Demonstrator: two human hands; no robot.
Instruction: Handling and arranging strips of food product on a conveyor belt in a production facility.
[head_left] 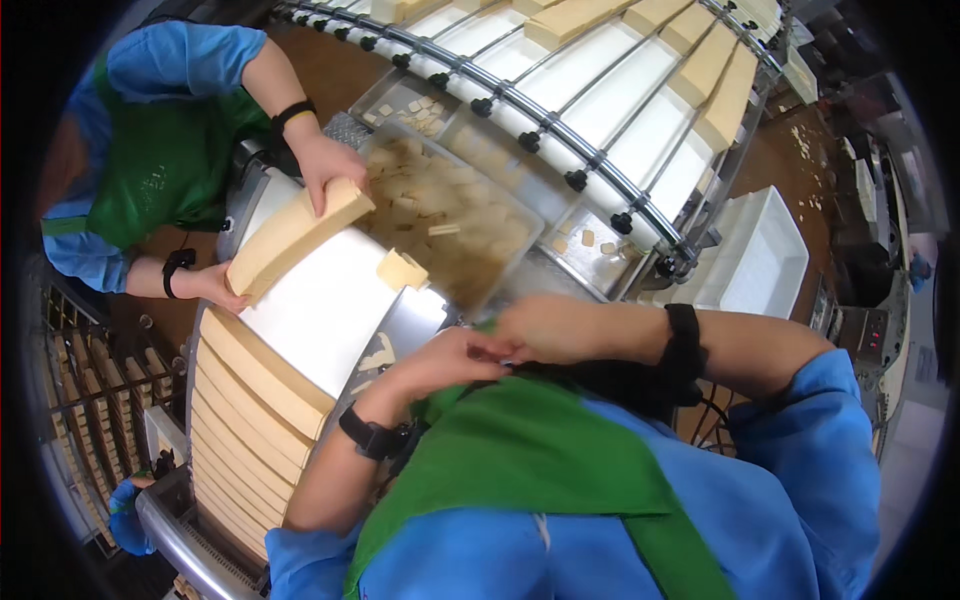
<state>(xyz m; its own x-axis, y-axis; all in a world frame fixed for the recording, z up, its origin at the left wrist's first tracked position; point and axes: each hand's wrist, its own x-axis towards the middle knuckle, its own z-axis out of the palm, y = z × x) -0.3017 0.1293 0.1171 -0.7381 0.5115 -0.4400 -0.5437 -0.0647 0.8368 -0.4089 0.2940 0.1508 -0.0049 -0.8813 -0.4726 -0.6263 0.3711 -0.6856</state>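
My left hand [455, 360] and my right hand [545, 328] meet in front of my green apron [530, 450], close to its far edge. The fingers of both are curled inward. Between them something green shows, perhaps apron cloth, but it is too small and blurred to name. To the left, another person's hands [335, 178] hold a long pale-yellow block [300, 240] over a white belt [320, 300]. A small broken pale piece [402, 270] lies on that belt, left of and beyond my hands.
Long blocks [250, 400] lie side by side on the left belt. Beyond my hands sits a tub [520, 215] of scraps. A railed conveyor [600, 120] carries more blocks at the back. White crates [750, 260] stand right; a rack [100, 400] is far left.
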